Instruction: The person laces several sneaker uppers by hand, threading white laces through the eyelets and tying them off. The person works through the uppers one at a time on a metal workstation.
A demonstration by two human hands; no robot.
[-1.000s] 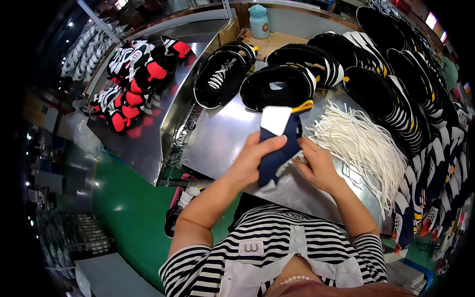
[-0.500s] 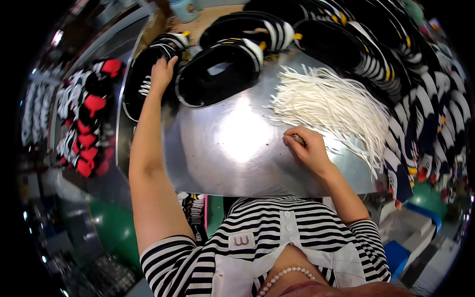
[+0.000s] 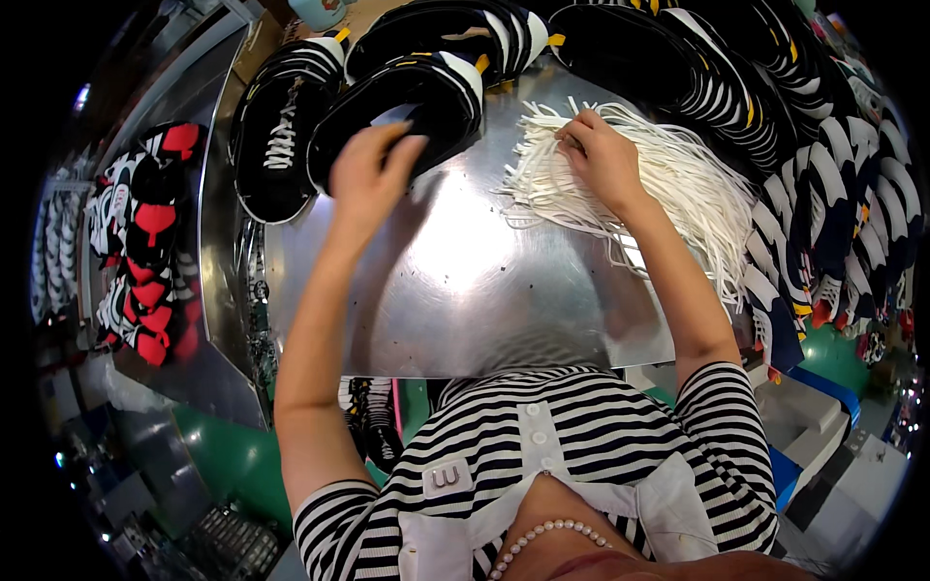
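Note:
My left hand (image 3: 372, 174) is over the near side of a black shoe upper (image 3: 450, 111) with a white heel and yellow pull tab. It is slightly blurred, thumb and fingers apart, with nothing seen between them. To its left lies another black upper (image 3: 254, 174), with white lacing (image 3: 281, 140) through its middle. My right hand (image 3: 605, 165) is over the far left part of a heap of white shoelaces (image 3: 693, 213). Its fingers are curled in with the tips pressed together; what they hold is hidden.
A shiny metal table (image 3: 436, 310) lies under everything. More black uppers (image 3: 630, 58) line its far side, and white and navy uppers (image 3: 833, 213) are piled at the right. Red, black and white uppers (image 3: 150, 232) sit on a surface at the left. A light blue cup (image 3: 318, 12) stands at the back.
My left hand has left the laced upper and moved right and nearer. My right hand has gone from the bare metal near the laces forward onto the heap. The whole view has shifted a little.

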